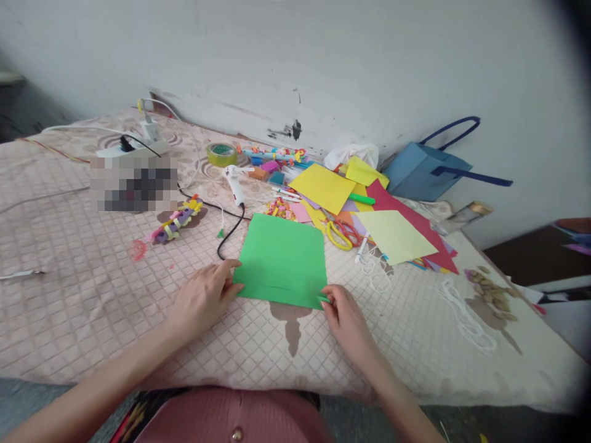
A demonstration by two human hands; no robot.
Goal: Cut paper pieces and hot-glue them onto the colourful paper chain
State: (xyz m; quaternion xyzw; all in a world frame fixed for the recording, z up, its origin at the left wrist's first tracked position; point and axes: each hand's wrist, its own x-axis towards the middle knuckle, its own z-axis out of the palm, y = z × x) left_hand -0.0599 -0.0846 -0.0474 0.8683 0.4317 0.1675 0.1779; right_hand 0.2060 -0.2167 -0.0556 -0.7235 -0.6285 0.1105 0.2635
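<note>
A bright green sheet of craft paper [282,259] lies in front of me on the quilted tablecloth. At its lower left edge my left hand [207,290] pinches the paper between thumb and fingers. My right hand [339,307] grips the lower right corner, where a small bit of the edge is turned up. Just beyond the sheet rests a white glue gun [234,186], its black cord running down to the paper's left side. Yellow-handled scissors [339,236] and red-handled scissors [351,231] lie to the right of the sheet.
Coloured papers [323,187] are piled at the back right, near a blue bag [425,171]. White string [466,317] and a heap of brown pieces [492,294] lie at right. A decorated craft [178,220], tape roll [222,154] and power strip [133,147] are at left.
</note>
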